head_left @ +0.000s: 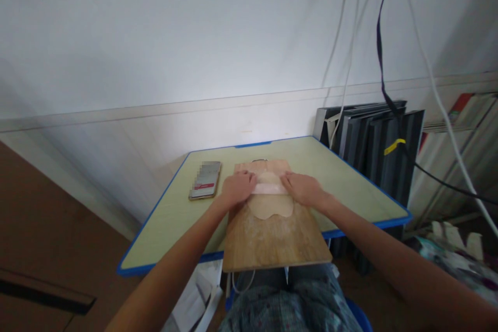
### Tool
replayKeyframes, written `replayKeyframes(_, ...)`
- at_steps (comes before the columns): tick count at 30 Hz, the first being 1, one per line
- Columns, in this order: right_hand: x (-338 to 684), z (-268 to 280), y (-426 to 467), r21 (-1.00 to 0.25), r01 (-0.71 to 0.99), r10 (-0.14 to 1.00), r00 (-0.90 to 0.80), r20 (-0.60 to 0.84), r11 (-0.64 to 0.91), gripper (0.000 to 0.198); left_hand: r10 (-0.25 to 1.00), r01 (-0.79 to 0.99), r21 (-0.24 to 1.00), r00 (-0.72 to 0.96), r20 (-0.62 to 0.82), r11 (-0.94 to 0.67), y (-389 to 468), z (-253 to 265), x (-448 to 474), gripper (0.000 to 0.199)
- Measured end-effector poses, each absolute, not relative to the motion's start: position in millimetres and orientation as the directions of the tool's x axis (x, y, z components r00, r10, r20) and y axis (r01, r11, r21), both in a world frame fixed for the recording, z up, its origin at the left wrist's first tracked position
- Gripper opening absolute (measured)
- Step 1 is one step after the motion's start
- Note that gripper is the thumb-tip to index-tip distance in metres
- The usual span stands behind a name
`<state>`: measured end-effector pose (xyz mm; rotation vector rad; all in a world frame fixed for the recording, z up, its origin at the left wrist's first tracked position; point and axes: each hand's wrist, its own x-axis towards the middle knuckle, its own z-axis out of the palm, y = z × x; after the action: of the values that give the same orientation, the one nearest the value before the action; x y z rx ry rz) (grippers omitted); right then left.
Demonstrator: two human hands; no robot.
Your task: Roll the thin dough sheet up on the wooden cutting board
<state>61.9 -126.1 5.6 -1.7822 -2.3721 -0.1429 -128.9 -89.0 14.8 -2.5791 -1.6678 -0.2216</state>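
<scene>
A pale rolling pin (268,189) lies crosswise over a flat sheet of dough (271,207). Dough shows on both the near and far sides of the pin, with a wavy near edge. Under it is a wooden cutting board (277,244), dusted in places, its near end jutting past the table edge. My left hand (239,187) is closed over the pin's left end, and my right hand (303,188) is closed over its right end. The pin's tips are hidden beneath my hands.
A phone (205,180) lies on the blue-edged table (167,218), left of the board. White wall stands behind. Dark folded panels (373,135) lean beside the table's right side. White cables and a black strap (379,36) hang at the right.
</scene>
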Motion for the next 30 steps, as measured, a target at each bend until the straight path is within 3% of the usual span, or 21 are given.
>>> replayKeyframes(3,55,-6,-167,-0.014,0.963,0.924,-0.252,0.288,0.268,0.045,0.859,0.878,0.002,0.468,0.209,-0.479,-124,8,-140,0.029)
replayKeyframes(7,55,-19,-196,0.050,0.932,0.838,-0.344,0.423,0.358,0.055,0.829,0.855,-0.008,0.505,0.239,-0.519,-152,1,-151,0.036)
replayKeyframes(14,56,4,-130,-0.021,0.962,0.935,-0.261,0.238,0.274,0.047,0.890,0.905,0.025,0.414,0.190,-0.426,-98,7,-138,0.030)
replayKeyframes(20,56,13,-80,-0.039,0.967,0.953,-0.240,0.185,0.251,0.038,0.929,0.936,0.046,0.339,0.147,-0.349,-56,14,-126,0.031)
replayKeyframes(26,47,2,-142,-0.014,0.967,0.935,-0.243,0.257,0.255,0.045,0.890,0.903,0.042,0.411,0.198,-0.427,-108,8,-135,0.029)
replayKeyframes(30,44,-17,-190,0.042,0.947,0.853,-0.305,0.423,0.317,0.051,0.842,0.870,0.019,0.472,0.262,-0.493,-153,3,-148,0.032)
